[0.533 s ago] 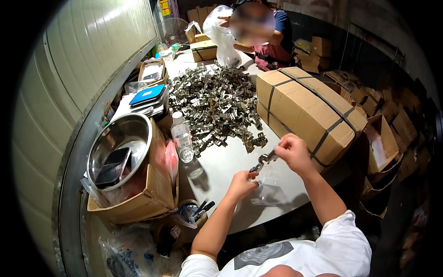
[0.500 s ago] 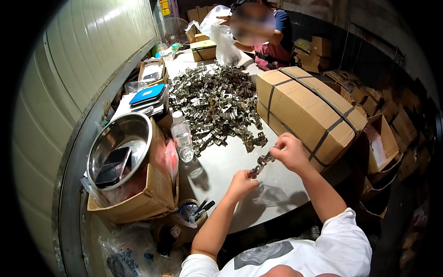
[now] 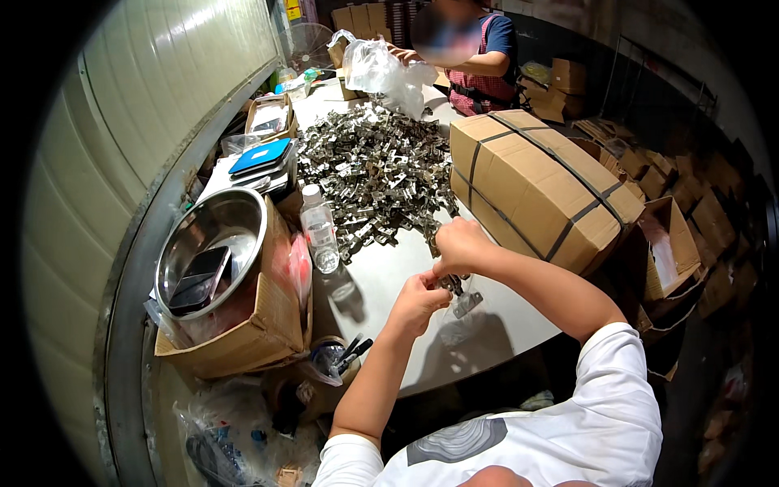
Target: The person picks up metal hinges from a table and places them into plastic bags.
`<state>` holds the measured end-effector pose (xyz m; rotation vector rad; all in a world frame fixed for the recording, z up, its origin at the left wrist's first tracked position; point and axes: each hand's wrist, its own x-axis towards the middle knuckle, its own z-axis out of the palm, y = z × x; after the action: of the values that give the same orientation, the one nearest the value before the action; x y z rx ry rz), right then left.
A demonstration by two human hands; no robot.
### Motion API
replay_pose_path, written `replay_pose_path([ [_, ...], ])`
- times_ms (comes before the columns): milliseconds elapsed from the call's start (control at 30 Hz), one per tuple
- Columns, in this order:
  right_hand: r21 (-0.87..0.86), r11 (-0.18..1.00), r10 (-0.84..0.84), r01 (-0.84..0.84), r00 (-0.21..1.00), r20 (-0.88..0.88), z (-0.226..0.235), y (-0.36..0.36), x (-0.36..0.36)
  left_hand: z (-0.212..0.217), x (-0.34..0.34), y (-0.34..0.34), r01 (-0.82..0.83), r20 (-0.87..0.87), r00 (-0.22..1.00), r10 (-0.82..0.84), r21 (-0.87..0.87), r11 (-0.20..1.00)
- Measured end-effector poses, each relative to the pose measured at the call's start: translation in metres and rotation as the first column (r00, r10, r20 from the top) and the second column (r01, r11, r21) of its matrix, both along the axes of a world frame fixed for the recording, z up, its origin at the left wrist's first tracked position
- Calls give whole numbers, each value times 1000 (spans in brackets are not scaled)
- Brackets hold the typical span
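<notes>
My left hand [image 3: 418, 303] is closed, with its thumb and fingers pinching a few small shiny metal fittings [image 3: 453, 283] above the table's near part. Bent over them from the right, my right hand [image 3: 461, 245] is closed too and meets the left fingertips at the fittings' upper end; its own fingertips are mostly hidden. Just below the fittings, a small clear plastic bag [image 3: 465, 307] shows, and I cannot tell whether a hand holds it. A large heap of similar metal fittings [image 3: 373, 174] covers the table beyond my hands.
A strapped cardboard box [image 3: 540, 191] stands right of the heap. On the left are a clear bottle [image 3: 320, 231], a steel bowl [image 3: 256, 235] with a phone [image 3: 200, 280], and a blue-topped scale [image 3: 260, 156]. Across the white table [image 3: 369, 304], another person [image 3: 491, 61] handles a plastic bag [image 3: 381, 75].
My right hand has moved left and in over my left hand, turning downward. The fittings between them are now more covered. Across the table, the person's plastic bag has shifted lower and spread out.
</notes>
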<state>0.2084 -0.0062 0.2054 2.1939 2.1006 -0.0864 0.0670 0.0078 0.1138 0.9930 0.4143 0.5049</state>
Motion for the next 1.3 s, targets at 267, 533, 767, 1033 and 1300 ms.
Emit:
replay_pose_path([
  [267,313,924,256,-218,963,-83,-4,-24,13,16,-3,1,47,-34,998,-49,-56,997],
  [533,248,966,97,-76,993,-72,-5,-47,13,38,-2,-16,-32,-80,996,29,-34,999],
  [767,444,894,113,-57,989,-101,-8,-67,16,56,6,-15,-39,-194,979,61,113,993],
  [1033,45,976,204,-212,832,-516,-4,-48,55,62,-5,-6,-54,-224,971,86,146,988],
  [1300,302,881,-195,363,863,-466,-131,50,56,39,-1,-25,-112,-163,798,581,906,408],
])
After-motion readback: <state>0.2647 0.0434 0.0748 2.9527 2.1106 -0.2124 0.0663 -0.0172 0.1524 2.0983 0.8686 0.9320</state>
